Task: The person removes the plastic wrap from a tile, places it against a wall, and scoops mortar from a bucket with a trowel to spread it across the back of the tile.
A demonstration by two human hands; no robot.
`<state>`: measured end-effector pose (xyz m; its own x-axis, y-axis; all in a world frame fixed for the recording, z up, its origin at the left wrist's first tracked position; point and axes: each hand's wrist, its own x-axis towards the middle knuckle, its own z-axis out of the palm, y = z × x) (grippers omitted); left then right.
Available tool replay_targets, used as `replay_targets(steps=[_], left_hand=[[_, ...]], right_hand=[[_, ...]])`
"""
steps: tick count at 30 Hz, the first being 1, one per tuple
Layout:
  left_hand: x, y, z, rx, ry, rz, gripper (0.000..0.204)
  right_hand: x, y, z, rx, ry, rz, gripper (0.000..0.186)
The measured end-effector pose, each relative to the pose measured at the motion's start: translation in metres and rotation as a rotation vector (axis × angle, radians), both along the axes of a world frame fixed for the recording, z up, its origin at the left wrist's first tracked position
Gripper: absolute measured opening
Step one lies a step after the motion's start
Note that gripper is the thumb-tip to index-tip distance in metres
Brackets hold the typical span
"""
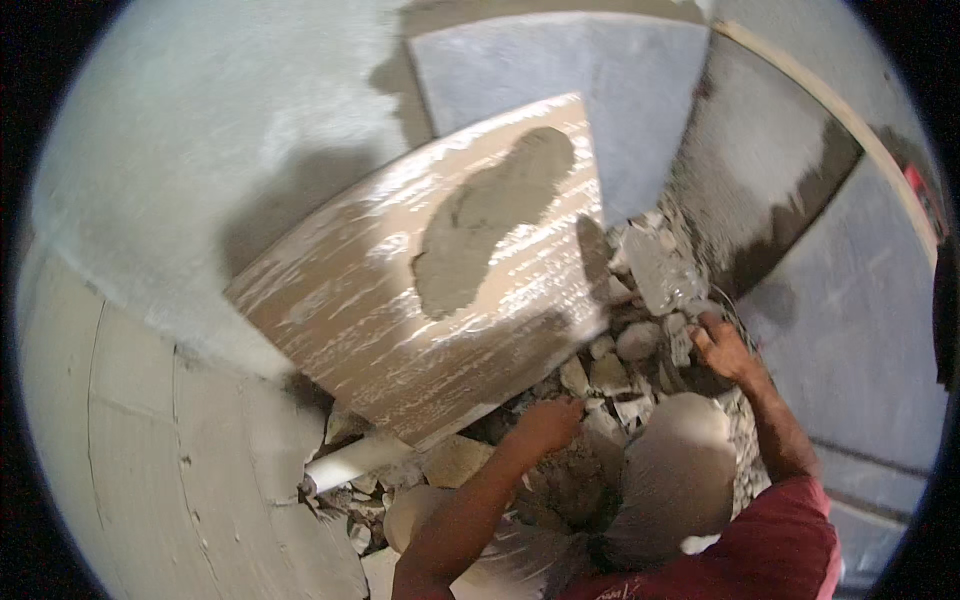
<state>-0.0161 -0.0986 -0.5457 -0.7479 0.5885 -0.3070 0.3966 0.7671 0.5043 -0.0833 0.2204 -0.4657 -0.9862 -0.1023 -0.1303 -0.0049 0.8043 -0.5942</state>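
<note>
My left hand (553, 425) is closed, fingers curled, low over the broken stones in front of my knees; whatever it holds is hidden. Farther right, my right hand (724, 350) has bent fingers among the stones, just below the narrow end of a clear plastic bottle (662, 272). I cannot make out what those fingers grip. Ahead of both hands, a large brown panel (340, 320) with white streaks lies tilted over the rubble. A thick patch of grey mortar (490, 225) is spread on it.
Loose stones (608, 375) fill the gap around my knees. A white pipe (355, 462) protrudes under the panel's near corner. Grey slabs (560, 70) stand at the back and right, with a thin pale strip (820, 90) along the right. Pale planks (140, 430) lie left.
</note>
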Motion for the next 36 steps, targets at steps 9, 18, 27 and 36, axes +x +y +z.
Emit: replay_targets(steps=[9, 18, 27, 36], left_hand=[[-0.088, 0.082, -0.045, 0.304, -0.153, 0.105, 0.051], [-0.091, 0.181, -0.103, 0.963, -0.588, 0.651, 0.056], [-0.106, 0.199, -0.137, 1.081, -0.603, 0.615, 0.053], [-0.077, 0.214, -0.101, 1.022, -0.355, 0.548, 0.050]], right_hand=[[0.058, 0.120, 0.051, 0.582, 0.172, 0.046, 0.035], [0.006, 0.126, 0.032, 1.153, 0.001, 0.259, 0.024], [-0.090, 0.129, -0.039, 1.236, -0.003, 0.554, 0.015], [-0.058, 0.144, -0.051, 1.118, 0.022, 0.798, 0.021]])
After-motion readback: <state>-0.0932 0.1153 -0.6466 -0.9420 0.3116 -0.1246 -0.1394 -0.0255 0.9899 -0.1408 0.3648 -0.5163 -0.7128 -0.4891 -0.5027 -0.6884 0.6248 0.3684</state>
